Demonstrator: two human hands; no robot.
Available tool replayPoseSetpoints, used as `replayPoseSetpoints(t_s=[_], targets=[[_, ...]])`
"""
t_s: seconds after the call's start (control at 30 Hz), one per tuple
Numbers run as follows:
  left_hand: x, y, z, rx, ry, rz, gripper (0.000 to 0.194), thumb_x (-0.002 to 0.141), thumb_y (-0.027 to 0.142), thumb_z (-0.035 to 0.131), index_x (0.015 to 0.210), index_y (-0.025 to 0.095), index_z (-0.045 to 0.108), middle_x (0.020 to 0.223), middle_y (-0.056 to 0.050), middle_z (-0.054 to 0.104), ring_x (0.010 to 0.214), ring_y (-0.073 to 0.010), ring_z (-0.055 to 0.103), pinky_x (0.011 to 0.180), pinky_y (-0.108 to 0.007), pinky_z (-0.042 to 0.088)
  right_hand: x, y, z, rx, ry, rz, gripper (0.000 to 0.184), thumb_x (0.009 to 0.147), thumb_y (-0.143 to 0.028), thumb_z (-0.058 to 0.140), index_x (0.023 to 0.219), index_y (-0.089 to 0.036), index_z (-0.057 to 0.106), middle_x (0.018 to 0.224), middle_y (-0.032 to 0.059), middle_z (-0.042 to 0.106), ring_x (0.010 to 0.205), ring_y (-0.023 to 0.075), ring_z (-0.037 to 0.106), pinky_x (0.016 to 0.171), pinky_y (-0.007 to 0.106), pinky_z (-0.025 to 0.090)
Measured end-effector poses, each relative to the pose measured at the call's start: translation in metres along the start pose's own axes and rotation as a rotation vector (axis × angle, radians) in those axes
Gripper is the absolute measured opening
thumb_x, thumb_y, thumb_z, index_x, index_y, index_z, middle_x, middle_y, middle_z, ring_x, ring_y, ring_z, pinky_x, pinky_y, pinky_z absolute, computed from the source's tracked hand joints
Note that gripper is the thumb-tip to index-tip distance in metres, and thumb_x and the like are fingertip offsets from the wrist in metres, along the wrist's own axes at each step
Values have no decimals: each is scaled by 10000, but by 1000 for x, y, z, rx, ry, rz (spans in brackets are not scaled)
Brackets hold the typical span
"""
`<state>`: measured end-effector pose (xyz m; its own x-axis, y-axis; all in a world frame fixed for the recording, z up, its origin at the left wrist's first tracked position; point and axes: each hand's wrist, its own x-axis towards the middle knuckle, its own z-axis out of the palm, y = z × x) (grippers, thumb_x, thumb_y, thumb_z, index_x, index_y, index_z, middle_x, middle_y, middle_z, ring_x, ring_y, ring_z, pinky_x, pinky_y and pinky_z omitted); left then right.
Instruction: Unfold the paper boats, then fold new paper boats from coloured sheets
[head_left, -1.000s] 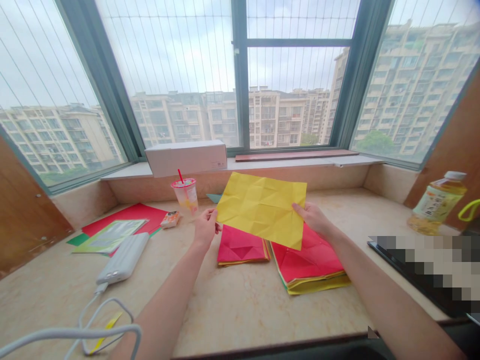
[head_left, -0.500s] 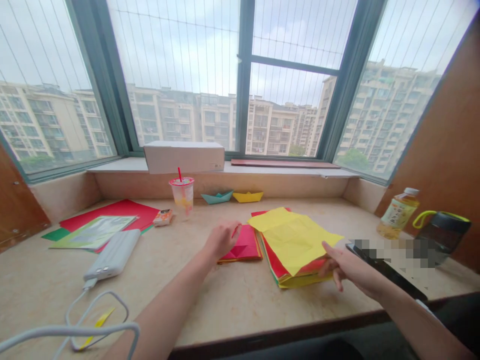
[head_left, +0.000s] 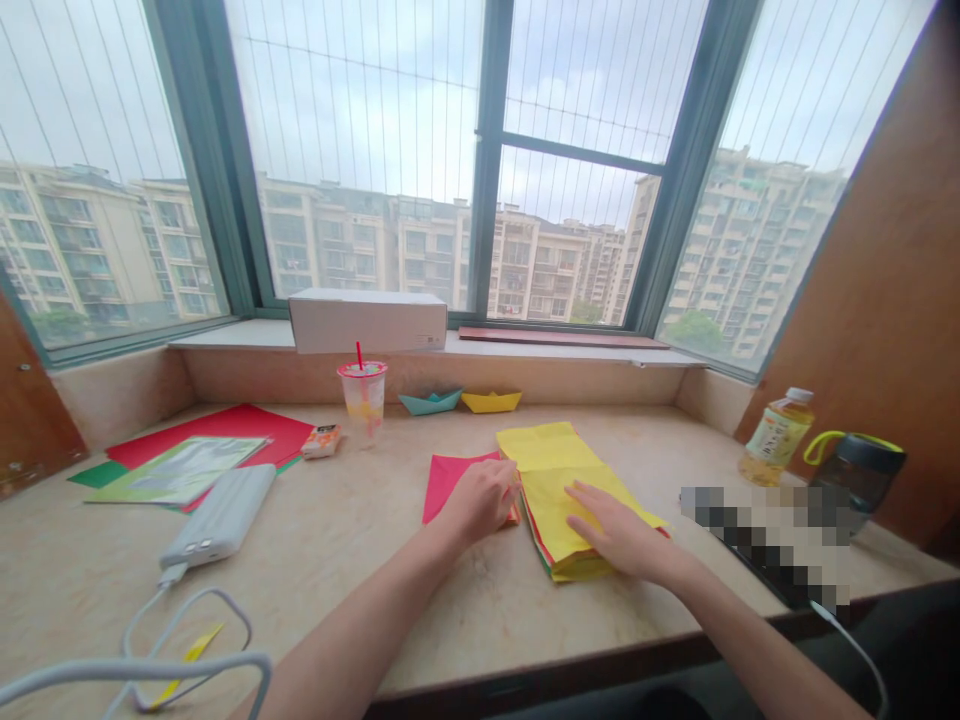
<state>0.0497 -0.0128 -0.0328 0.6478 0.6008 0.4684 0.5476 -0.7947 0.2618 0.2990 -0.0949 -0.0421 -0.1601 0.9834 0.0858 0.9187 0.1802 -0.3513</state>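
A stack of coloured paper [head_left: 547, 450] lies in the middle of the table, a creased yellow sheet on top and red and green edges below. My right hand [head_left: 611, 530] rests on the yellow sheet with its fingers stretched out flat. Over a smaller pile of folded pink paper [head_left: 450, 478], just left of the stack, is my left hand [head_left: 484, 495]. Its fingers are curled closed at the stack's left edge, and what they pinch, if anything, is hidden.
Behind stand two paper boats, one blue [head_left: 431, 403] and one yellow [head_left: 491, 401], beside a drink cup [head_left: 364, 395]. A power bank [head_left: 221, 515] with a cable lies left, near red paper [head_left: 240, 425]. To the right are a tea bottle [head_left: 776, 440] and a dark flask [head_left: 862, 465].
My right hand has moved left from the stack's right edge onto the yellow sheet, which now lies flatter and squarer on the stack. My left hand has shifted right to the stack's edge.
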Motion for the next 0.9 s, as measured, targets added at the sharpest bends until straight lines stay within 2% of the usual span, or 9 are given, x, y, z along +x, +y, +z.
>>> replayPoseSetpoints(t_s=[0.1, 0.23, 0.43, 0.53, 0.6, 0.67, 0.73, 0.83, 0.9], targets=[[1, -1, 7, 19, 33, 42, 291, 966, 247, 419, 1190, 158, 582, 1156, -136, 674, 1076, -248, 625, 931, -379, 492, 2, 9, 13, -107, -30, 20, 661, 953, -559, 360, 1460, -140, 432, 1562, 141, 309, 1450, 290, 272, 1185, 463, 211], [-2, -1, 17, 61, -4, 101, 376, 945, 301, 482, 1290, 171, 550, 1278, -142, 614, 1167, -268, 577, 994, -417, 462, -5, 9, 10, -157, -70, -1, 657, 953, -576, 354, 1466, -171, 427, 1563, 138, 304, 1450, 291, 272, 1182, 472, 210], [-5, 5, 17, 143, -121, 141, 364, 953, 437, 450, 1118, 194, 664, 1097, -124, 666, 1014, -272, 621, 912, -428, 473, -12, 0, -13, -128, -200, -60, 608, 919, -560, 439, 1416, -217, 509, 1512, 128, 413, 1382, 324, 397, 1149, 471, 286], [-4, 7, 14, 177, -145, 161, 368, 952, 458, 439, 1020, 202, 695, 1000, -108, 677, 953, -265, 625, 876, -422, 466, 5, -5, -33, -120, -278, -39, 627, 880, -606, 480, 1362, -216, 575, 1452, 136, 495, 1333, 345, 458, 1120, 466, 328], [-4, 8, 14, 193, -140, 164, 373, 960, 439, 425, 949, 193, 706, 971, -106, 676, 939, -261, 621, 869, -418, 458, 26, -10, -45, -101, -232, -30, 659, 882, -632, 452, 1382, -214, 549, 1437, 121, 519, 1337, 328, 455, 1125, 448, 317], [-4, 7, 15, 202, -130, 168, 391, 967, 426, 412, 894, 178, 706, 950, -107, 673, 930, -256, 618, 872, -415, 453, 49, -13, -49, -91, -160, -46, 686, 913, -617, 395, 1442, -186, 465, 1487, 116, 460, 1376, 296, 405, 1148, 425, 277], [-5, 5, 17, 205, -116, 160, 399, 970, 424, 407, 874, 170, 700, 934, -106, 670, 929, -252, 616, 880, -413, 451, 67, -12, -39, -110, -139, -61, 734, 917, -629, 375, 1498, -181, 364, 1562, 126, 329, 1439, 288, 292, 1166, 421, 226], [-6, 3, 21, 212, -96, 130, 397, 963, 439, 421, 889, 158, 690, 952, -113, 670, 969, -261, 610, 901, -413, 449, 79, -3, -7, -165, -246, -11, 751, 918, -667, 320, 1521, -219, 308, 1591, 140, 248, 1466, 320, 210, 1165, 510, 156], [-7, 2, 22, 214, -88, 118, 402, 957, 457, 431, 902, 151, 686, 972, -122, 667, 994, -268, 603, 913, -414, 449, 79, 5, 15, -207, -180, 11, 711, 945, -652, 233, 1535, -256, 255, 1610, 119, 194, 1486, 311, 128, 1158, 567, 80]])
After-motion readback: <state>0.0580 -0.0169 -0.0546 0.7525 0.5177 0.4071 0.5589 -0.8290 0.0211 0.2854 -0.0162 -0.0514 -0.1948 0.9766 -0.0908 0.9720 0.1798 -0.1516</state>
